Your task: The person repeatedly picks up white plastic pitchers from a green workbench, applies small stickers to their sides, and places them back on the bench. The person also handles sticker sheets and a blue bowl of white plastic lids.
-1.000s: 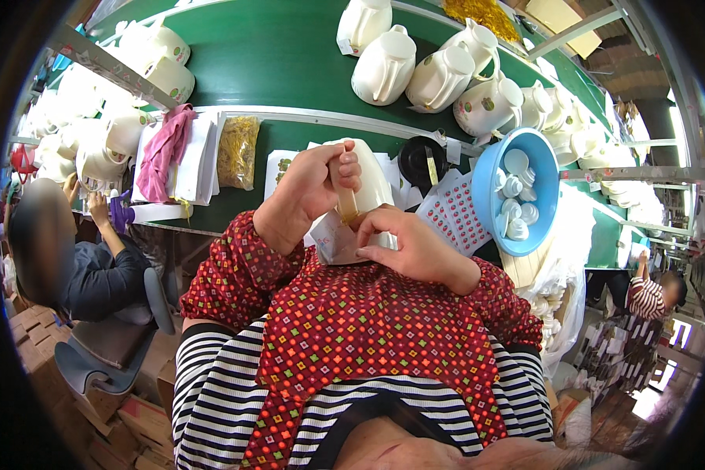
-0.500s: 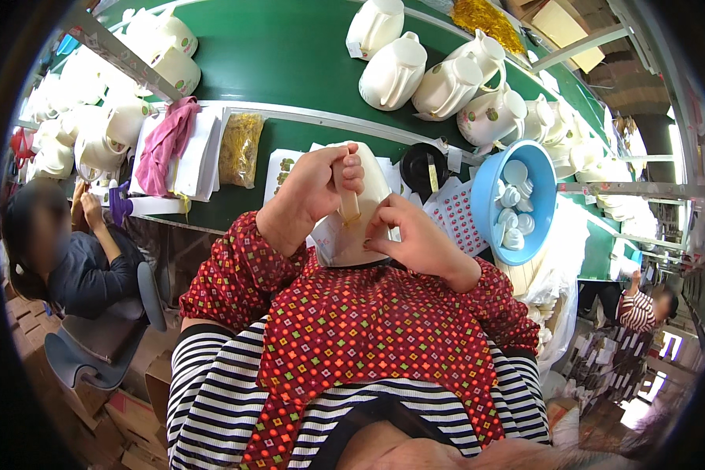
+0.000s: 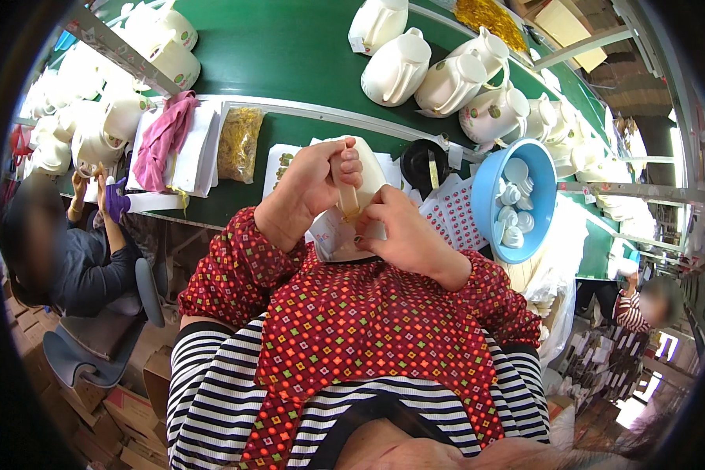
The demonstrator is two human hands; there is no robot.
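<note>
A white jug (image 3: 374, 174) lies tilted against my lap at the table's edge. My left hand (image 3: 315, 178) is closed around its handle, fingers wrapped over it. A thin gold tie (image 3: 351, 215) loops at the lower end of the handle. Just beside that tie, my right hand (image 3: 406, 233) bends over the jug with thumb and fingertips pinched together. Whatever is between those fingertips is too small to make out. A whitish see-through sheet or tag (image 3: 330, 235) rests on the jug below my left hand.
A blue basin (image 3: 486, 205) of white lids stands right, beside a sticker sheet (image 3: 454, 215) and a black round dish (image 3: 423, 166). Several white jugs (image 3: 395, 69) stand behind. Left are a bag of gold ties (image 3: 240, 145), a pink cloth (image 3: 163, 141) and a seated co-worker (image 3: 94, 266).
My right hand has shifted slightly left and up, its pinched fingertips now nearer the gold tie. My left hand keeps its hold. The co-worker at left has raised both hands to a jug.
</note>
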